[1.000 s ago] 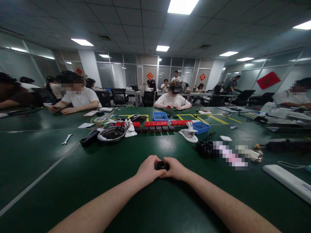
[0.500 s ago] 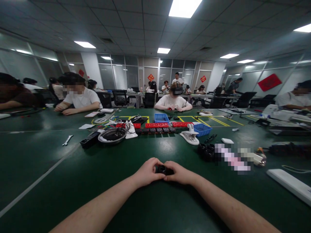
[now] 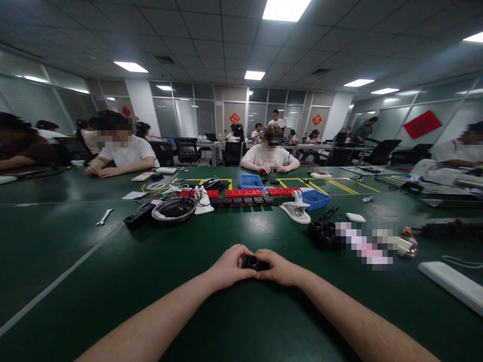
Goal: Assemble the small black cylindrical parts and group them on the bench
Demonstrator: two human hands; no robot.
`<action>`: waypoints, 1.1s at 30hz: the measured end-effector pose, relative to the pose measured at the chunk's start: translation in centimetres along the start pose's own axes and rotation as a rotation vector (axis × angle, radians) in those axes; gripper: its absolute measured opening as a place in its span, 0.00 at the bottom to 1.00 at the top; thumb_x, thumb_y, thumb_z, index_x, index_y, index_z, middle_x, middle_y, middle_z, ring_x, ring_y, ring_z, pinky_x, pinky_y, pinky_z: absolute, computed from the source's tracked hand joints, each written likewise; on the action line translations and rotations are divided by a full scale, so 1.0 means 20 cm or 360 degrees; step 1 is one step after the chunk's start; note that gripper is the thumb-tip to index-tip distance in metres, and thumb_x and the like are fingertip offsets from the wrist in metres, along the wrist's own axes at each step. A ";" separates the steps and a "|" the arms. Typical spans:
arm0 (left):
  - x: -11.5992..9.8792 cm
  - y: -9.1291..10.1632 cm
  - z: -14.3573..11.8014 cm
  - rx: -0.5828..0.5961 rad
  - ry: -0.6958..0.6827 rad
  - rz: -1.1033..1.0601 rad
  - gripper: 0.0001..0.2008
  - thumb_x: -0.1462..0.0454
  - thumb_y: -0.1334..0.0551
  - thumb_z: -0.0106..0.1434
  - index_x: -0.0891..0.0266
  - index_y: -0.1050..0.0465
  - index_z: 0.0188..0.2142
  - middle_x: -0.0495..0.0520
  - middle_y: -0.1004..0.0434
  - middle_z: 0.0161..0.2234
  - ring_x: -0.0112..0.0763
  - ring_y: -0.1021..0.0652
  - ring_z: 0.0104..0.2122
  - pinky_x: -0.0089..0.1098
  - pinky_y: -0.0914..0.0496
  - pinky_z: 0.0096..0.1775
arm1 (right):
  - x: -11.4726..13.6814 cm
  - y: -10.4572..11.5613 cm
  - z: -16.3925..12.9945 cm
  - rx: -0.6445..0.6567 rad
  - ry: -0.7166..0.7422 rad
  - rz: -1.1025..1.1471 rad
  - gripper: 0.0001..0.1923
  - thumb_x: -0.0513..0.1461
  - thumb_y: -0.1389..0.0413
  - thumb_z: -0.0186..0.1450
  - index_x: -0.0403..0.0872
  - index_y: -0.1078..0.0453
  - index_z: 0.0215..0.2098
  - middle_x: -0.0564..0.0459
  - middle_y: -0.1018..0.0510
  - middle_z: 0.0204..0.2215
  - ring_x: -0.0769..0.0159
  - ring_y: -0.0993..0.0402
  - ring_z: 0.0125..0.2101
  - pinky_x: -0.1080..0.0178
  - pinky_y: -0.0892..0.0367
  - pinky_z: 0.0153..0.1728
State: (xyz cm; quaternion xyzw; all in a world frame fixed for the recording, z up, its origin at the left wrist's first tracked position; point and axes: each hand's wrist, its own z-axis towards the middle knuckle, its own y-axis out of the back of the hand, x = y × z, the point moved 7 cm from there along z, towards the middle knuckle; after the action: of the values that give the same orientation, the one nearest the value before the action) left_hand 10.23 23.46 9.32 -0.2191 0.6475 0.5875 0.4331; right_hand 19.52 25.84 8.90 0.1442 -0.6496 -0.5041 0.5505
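A small black ring-shaped part [image 3: 251, 262], round with a hollow centre that faces up toward the camera, sits low over the green bench [image 3: 113, 281], pinched between both hands. The left hand [image 3: 228, 267] closes on it from the left and the right hand [image 3: 277, 269] from the right, so the part lies directly between the two grips, equally near to each; both grips are clamped on it with fingers curled over its rim. It looks like hard, matte black plastic or rubber, though its finer detail is too small to tell. Both bare forearms rest on the bench, whose surface is a dull, smooth mat. Ahead and to the right lies a cluster of similar black rings [image 3: 322, 234], well apart from the hands. Beyond them stand a white clamp-like tool [image 3: 297, 209] and a blue plastic bin [image 3: 315, 199]. Farther left sits a shallow metal bowl [image 3: 174, 208] holding dark cables, and a steel wrench [image 3: 104, 216] lies alone. A row of red sockets [image 3: 243, 192] runs across the middle.
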 end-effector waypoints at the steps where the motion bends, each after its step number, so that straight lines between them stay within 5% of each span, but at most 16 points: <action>1: 0.00 0.00 0.00 0.0003 0.0005 -0.0001 0.20 0.55 0.37 0.44 0.63 0.35 0.35 0.47 0.40 0.31 0.20 0.38 0.22 0.22 0.42 0.22 | 0.00 0.00 0.00 -0.0004 -0.0009 0.0005 0.09 0.40 0.44 0.53 0.43 0.35 0.30 0.55 0.34 0.28 0.67 0.38 0.31 0.67 0.42 0.32; 10: 0.01 -0.01 0.00 -0.0097 0.0049 0.0124 0.20 0.54 0.36 0.43 0.63 0.35 0.34 0.47 0.39 0.30 0.21 0.39 0.21 0.23 0.43 0.22 | -0.06 -0.01 0.01 -0.0073 -0.0193 0.0082 0.14 0.42 0.41 0.48 0.43 0.38 0.27 0.59 0.36 0.23 0.71 0.40 0.25 0.71 0.46 0.23; 18: -0.04 0.03 -0.04 -0.0532 0.0095 0.0472 0.14 0.59 0.37 0.46 0.62 0.35 0.31 0.49 0.36 0.31 0.30 0.33 0.31 0.28 0.40 0.31 | 0.00 -0.01 -0.01 -0.0407 -0.0474 -0.0772 0.14 0.47 0.47 0.52 0.43 0.36 0.27 0.50 0.31 0.26 0.62 0.37 0.30 0.62 0.46 0.31; 24: -0.01 0.01 -0.01 -0.0229 -0.0069 0.0264 0.15 0.58 0.37 0.46 0.62 0.36 0.32 0.47 0.39 0.30 0.23 0.36 0.23 0.24 0.41 0.25 | 0.02 -0.01 -0.01 -0.0296 -0.0224 -0.0441 0.22 0.50 0.44 0.49 0.45 0.37 0.37 0.50 0.33 0.33 0.62 0.38 0.34 0.62 0.43 0.33; 33: 0.02 -0.01 0.01 -0.0001 -0.0109 0.0028 0.18 0.57 0.37 0.46 0.63 0.36 0.35 0.46 0.41 0.30 0.19 0.39 0.21 0.22 0.43 0.22 | 0.03 0.01 -0.01 0.0076 0.0047 0.0068 0.11 0.40 0.45 0.54 0.44 0.33 0.35 0.53 0.32 0.33 0.64 0.37 0.36 0.63 0.42 0.38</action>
State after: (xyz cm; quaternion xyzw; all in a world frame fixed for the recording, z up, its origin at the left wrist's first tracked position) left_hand 10.21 23.61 8.98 -0.1934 0.6340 0.5987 0.4497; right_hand 19.59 25.40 9.31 0.1508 -0.6562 -0.4744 0.5671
